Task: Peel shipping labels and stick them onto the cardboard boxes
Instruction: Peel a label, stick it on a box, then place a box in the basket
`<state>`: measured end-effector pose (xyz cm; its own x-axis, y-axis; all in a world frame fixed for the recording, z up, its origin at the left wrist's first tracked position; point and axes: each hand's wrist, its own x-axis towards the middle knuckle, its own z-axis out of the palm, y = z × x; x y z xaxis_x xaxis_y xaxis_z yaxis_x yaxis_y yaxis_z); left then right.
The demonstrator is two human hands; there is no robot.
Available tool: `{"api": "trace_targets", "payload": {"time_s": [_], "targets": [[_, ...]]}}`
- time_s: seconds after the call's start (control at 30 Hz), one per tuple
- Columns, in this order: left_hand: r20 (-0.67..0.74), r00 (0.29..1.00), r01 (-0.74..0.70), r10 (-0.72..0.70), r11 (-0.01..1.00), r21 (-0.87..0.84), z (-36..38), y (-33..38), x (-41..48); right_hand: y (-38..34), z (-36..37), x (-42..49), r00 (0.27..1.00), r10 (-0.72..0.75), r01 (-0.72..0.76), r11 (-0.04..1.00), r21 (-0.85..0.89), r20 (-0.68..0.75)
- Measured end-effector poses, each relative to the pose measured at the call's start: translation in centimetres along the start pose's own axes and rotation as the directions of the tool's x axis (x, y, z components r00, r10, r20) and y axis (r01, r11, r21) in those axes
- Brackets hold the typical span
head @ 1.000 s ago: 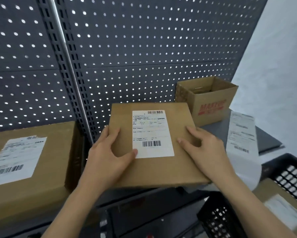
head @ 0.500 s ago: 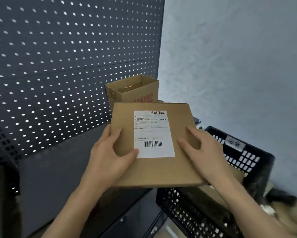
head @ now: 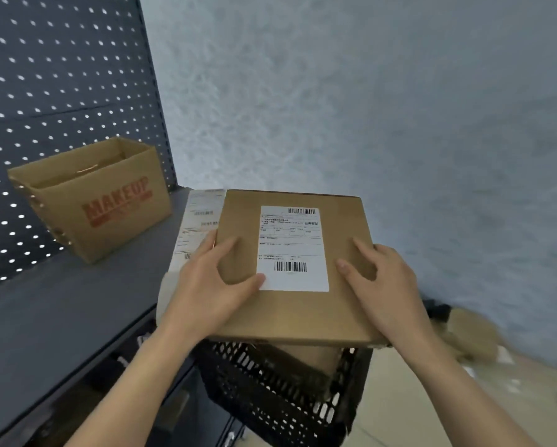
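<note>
I hold the flat cardboard box (head: 290, 304), its white label (head: 292, 248) stuck on top, above the black crate (head: 270, 398), my left hand (head: 206, 291) and right hand (head: 387, 285) clamped on its two sides, thumbs on top.

A dark grey shelf (head: 77, 304) carries an open cardboard box (head: 93, 201) marked MAKEUP, near its back. A strip of labels (head: 196, 227) lies by its right edge, hanging over the front.
</note>
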<state>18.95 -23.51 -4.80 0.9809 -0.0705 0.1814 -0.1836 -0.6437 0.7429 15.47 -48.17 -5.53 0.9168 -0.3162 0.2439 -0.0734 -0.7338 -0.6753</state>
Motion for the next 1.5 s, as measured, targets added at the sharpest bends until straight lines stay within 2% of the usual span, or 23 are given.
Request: {"api": "trace_targets", "payload": {"time_s": [0.33, 0.63, 0.9, 1.27, 1.5], "targets": [[0.21, 0.976, -0.063, 0.057, 0.998, 0.018, 6.4, -0.1, 7.2, 5.3, 1.9, 2.7, 0.974, 0.22, -0.221, 0.975, -0.03, -0.051], [0.415, 0.899, -0.172, 0.137, 0.984, 0.046, 10.1, -3.5, 13.7, 6.6, 6.5, 4.9, 0.914, 0.4, -0.404, 0.914, -0.047, -0.071], [0.559, 0.826, -0.146, 0.072, 0.985, 0.089, 13.0, -6.7, 14.9, 7.8, 10.1, 4.6, 0.863, 0.503, -0.505, 0.86, -0.069, -0.044], [0.602, 0.797, -0.067, -0.041, 0.986, 0.155, 17.3, -10.2, 15.2, 11.4, 14.1, 4.8, 0.793, 0.607, -0.601, 0.794, -0.091, 0.061], [0.611, 0.786, 0.001, -0.095, 0.988, 0.153, 20.2, -12.6, 15.8, 13.2, 16.2, 5.3, 0.772, 0.632, -0.624, 0.774, -0.106, 0.068]]}}
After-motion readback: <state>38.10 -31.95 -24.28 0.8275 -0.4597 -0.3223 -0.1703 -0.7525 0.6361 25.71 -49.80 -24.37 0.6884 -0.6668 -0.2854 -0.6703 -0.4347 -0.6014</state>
